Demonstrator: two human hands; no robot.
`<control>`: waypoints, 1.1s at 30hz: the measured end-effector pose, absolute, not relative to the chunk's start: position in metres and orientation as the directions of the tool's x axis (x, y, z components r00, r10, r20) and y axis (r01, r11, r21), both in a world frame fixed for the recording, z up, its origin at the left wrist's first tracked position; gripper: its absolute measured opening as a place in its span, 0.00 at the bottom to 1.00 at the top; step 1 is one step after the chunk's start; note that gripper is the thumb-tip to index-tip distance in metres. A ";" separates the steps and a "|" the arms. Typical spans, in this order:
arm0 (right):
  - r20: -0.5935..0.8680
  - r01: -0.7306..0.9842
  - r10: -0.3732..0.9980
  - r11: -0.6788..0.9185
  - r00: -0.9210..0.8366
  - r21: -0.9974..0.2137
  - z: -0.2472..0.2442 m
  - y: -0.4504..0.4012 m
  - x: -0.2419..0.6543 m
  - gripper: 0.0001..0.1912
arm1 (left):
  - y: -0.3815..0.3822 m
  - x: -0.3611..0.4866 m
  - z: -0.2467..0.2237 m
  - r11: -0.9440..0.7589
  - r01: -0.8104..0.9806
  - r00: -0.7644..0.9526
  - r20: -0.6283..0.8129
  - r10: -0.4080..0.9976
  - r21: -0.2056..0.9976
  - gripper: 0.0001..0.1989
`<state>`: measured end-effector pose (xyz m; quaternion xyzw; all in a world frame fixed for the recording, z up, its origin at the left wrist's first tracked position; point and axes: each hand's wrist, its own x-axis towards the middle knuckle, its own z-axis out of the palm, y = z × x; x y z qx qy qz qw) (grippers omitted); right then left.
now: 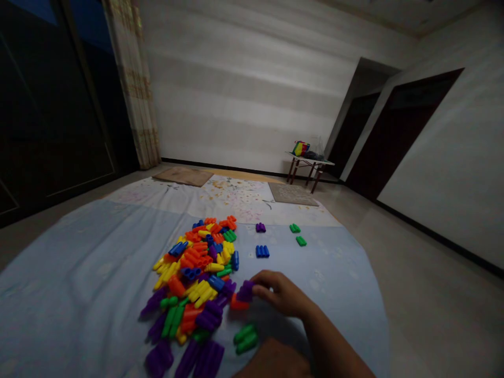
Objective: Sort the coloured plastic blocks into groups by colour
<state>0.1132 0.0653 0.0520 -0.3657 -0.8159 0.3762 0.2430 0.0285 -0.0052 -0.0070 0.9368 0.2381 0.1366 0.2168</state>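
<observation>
My right hand [281, 294] pinches a purple block [246, 290] between thumb and fingers, just over an orange block [239, 303] at the right side of a heap. The heap [199, 261] mixes orange, yellow, blue, green and purple ribbed plastic blocks. At the bottom edge, what looks like my left hand [273, 361] is cut off and its fingers do not show; a green block [246, 338] lies just beyond it. Farther off, apart from the heap, are a blue block [262, 251], a purple block [260, 228] and two green ones [295, 228].
A blue and white floral cloth [315, 294] covers the round table. Two flat mats, a brown one [183, 176] and a grey one [293, 193], lie at its far edge. Beyond stands a small table [326, 162] with a colourful bag [301, 148]. A curtain [137, 89] hangs at left.
</observation>
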 end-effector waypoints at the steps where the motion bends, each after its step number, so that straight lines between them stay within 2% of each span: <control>1: 0.114 0.412 0.808 0.409 -0.578 -0.814 0.051 0.071 0.122 0.15 | -0.006 0.020 0.007 -0.839 0.398 0.873 0.127 0.470 0.371 0.10; 2: 0.107 0.412 0.832 0.376 -0.544 -0.830 0.048 0.077 0.130 0.16 | -0.008 0.010 0.022 -0.854 0.429 0.865 0.140 0.482 0.295 0.09; 4: 0.115 0.440 0.871 0.350 -0.477 -0.827 0.039 0.088 0.145 0.17 | -0.010 -0.012 0.055 -0.823 0.495 0.809 0.196 0.553 0.279 0.09; 7: 0.160 0.508 0.901 0.366 -0.403 -0.780 0.024 0.099 0.159 0.16 | -0.007 -0.045 0.091 -0.729 0.591 0.682 0.268 0.680 0.346 0.11; 10: 0.184 0.574 0.922 0.359 -0.341 -0.736 0.013 0.103 0.162 0.15 | 0.010 -0.080 0.102 -0.595 0.686 0.517 0.294 0.804 0.419 0.14; 14: 0.234 0.709 0.957 0.283 -0.169 -0.645 0.008 0.105 0.160 0.18 | 0.043 -0.140 0.089 -0.314 0.799 0.102 0.399 0.911 0.514 0.17; 17: 0.191 0.766 0.974 0.213 -0.120 -0.606 0.007 0.105 0.157 0.22 | 0.061 -0.189 0.071 -0.079 0.830 -0.214 0.447 0.869 0.553 0.19; 19: 0.145 0.791 0.980 0.195 -0.135 -0.580 0.006 0.103 0.155 0.24 | 0.067 -0.216 0.059 0.060 0.799 -0.371 0.411 0.833 0.599 0.20; 22: 0.116 0.797 0.972 0.233 -0.203 -0.557 0.006 0.102 0.153 0.24 | 0.072 -0.244 0.041 0.204 0.740 -0.488 0.302 0.819 0.641 0.22; 27: 0.187 0.752 0.937 0.349 -0.295 -0.559 0.006 0.103 0.158 0.26 | 0.082 -0.263 0.017 0.325 0.622 -0.585 0.147 0.798 0.712 0.23; 33: 0.144 0.739 0.957 0.286 -0.251 -0.610 -0.004 0.108 0.168 0.25 | 0.088 -0.271 0.001 0.339 0.575 -0.625 0.132 0.770 0.745 0.22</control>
